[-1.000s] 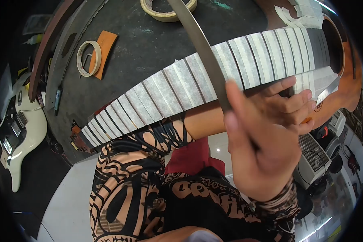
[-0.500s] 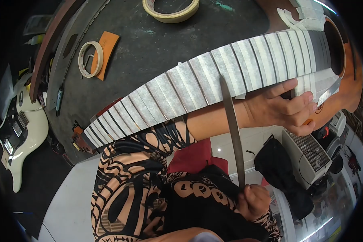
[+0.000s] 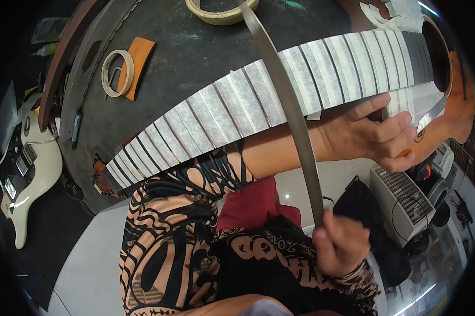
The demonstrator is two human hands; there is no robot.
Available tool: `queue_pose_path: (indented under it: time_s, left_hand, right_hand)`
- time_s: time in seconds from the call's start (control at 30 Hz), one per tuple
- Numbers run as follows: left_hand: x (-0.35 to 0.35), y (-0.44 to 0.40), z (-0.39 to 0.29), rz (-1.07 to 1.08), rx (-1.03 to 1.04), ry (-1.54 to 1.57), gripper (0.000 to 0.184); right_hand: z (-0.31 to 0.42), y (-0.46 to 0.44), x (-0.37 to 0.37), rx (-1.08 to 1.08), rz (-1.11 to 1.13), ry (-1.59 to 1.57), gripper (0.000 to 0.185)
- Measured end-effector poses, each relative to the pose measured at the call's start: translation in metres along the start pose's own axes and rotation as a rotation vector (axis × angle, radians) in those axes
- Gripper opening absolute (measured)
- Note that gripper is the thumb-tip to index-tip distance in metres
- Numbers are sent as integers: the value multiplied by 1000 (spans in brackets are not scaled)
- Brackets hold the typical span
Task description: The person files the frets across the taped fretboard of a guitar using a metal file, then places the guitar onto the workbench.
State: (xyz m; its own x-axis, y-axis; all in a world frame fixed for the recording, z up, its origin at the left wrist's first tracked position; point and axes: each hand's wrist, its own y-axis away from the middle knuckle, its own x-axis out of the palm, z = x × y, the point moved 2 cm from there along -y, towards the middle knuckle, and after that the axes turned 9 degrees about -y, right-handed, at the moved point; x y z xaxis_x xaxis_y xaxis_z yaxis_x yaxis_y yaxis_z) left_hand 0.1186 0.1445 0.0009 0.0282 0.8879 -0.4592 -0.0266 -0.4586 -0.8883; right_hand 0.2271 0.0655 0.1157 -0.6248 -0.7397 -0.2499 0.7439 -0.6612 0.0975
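My right hand is closed around the lower end of a long, narrow metal file. The file crosses the taped fretboard, and its far end overlaps the large tape roll. White masking tape strips cover the guitar neck, with dark lines showing between them. From below, my left hand curls its fingers against the neck near the guitar body; its thumb is hidden. A shiny metallic piece lies beside those fingertips.
A smaller tape roll overlaps an orange piece on the dark bench. A marker lies to the left, near a white electric guitar body. A red seat and a ridged light-coloured unit are below.
The file was drawn back toward me half a second ago and now reaches forward across the neck again. My right hand has moved slightly up and right. My left hand stays in about the same place.
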Motion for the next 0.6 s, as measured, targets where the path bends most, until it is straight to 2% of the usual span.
queue_pose_path:
  time_s: [0.1, 0.2, 0.3, 0.4, 0.43, 0.5, 0.6]
  left_hand:
    - [-1, 2, 0, 25, 23, -44, 46]
    - [0, -1, -3, -11, -22, 21, 43]
    - [-1, -3, -6, 13, -45, 72, 43]
    - [-4, -7, 0, -26, -28, 19, 43]
    - [-8, -6, 4, 35, 62, -32, 45]
    - [-10, -5, 1, 95, 150, -68, 48]
    - [-10, -4, -1, 70, 36, 144, 42]
  right_hand:
    - [-16, 63, -7, 52, 12, -40, 39]
    - [-18, 73, -8, -2, -20, -22, 37]
    - [0, 28, -5, -9, -18, 34, 41]
    - [30, -67, 6, 36, -11, 94, 43]
    - [33, -94, 8, -46, 0, 97, 41]
    - [28, -116, 7, -118, 2, 104, 39]
    - [22, -106, -3, -205, 85, 189, 37]
